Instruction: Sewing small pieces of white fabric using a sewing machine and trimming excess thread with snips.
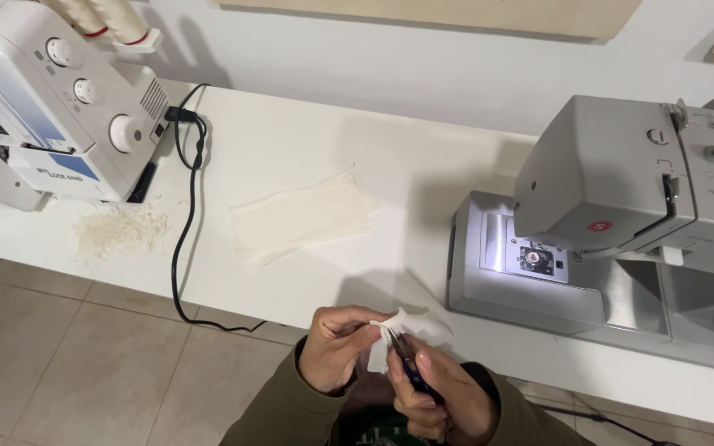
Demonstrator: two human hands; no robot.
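Note:
My left hand (336, 343) pinches a small piece of white fabric (406, 326) just in front of the table edge. My right hand (435, 392) grips small dark-handled snips (406, 359), whose tip touches the fabric close to my left fingers. Both hands are held low, near my body, with olive-green sleeves showing. A stack of cream fabric pieces (301, 216) lies flat on the white table (307, 140), well beyond my hands.
A grey sewing machine (621, 223) with its lamp lit stands at the right. A white overlock machine (51, 107) sits at the far left, with a pile of thread scraps (119, 230) and a black cable (185, 231) hanging off the table edge. Tiled floor lies below.

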